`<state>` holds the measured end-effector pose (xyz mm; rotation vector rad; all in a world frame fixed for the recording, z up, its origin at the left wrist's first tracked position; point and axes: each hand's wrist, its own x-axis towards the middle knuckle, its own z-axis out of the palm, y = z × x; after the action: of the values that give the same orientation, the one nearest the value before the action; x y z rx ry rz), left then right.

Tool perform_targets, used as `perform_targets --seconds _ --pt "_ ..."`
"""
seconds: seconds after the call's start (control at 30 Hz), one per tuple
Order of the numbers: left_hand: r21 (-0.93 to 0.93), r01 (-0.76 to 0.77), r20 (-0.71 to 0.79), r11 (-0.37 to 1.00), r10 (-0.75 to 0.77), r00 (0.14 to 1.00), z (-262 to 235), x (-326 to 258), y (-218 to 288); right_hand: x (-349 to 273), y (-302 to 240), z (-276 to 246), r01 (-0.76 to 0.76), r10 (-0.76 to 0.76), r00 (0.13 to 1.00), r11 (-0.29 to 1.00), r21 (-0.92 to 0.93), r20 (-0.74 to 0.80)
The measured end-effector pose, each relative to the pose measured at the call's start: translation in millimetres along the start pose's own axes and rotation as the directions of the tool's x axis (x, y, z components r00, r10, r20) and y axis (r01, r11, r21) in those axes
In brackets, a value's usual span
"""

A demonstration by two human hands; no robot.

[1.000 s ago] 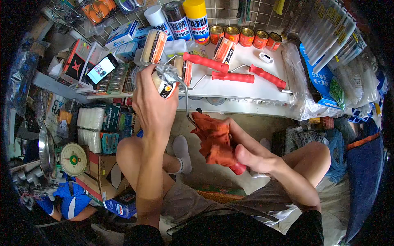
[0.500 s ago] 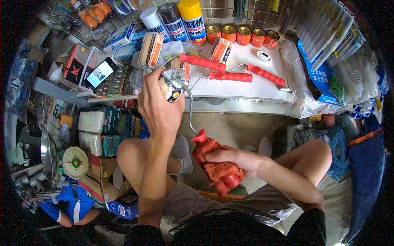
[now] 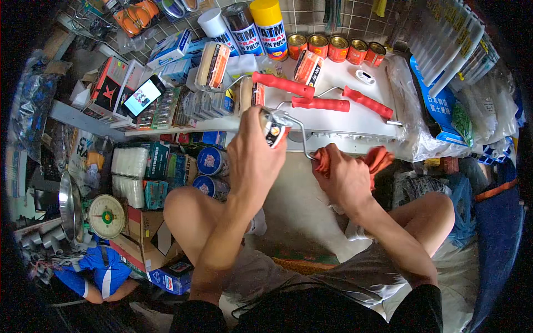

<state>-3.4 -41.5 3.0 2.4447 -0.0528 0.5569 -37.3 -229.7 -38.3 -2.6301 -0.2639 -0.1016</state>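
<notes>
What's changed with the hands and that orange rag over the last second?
The right hand carried the orange rag up from the lap to the roller's wire frame by the white shelf and now closes on the frame through it. The left hand kept its grip on the roller, shifting slightly right. The red-handled rollers and spray cans on the shelf stayed put.

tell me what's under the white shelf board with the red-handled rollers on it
Below the white shelf board, round blue tins and white packets show. The left hand, right hand and orange cloth cover the rest.
</notes>
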Motion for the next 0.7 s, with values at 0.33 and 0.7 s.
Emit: perform_targets --seconds 0.33,0.7 --pt "0.059 -0.342 -0.285 0.938 0.344 0.895 5 11 -13 -38 -4 9 -0.928 -0.605 0.356 -0.138 0.347 0.712" --pt "0.123 -0.124 -0.198 0.985 0.147 0.969 -11 34 -28 -7 -18 -37 -0.485 -0.182 0.658 0.639 0.597 0.731"
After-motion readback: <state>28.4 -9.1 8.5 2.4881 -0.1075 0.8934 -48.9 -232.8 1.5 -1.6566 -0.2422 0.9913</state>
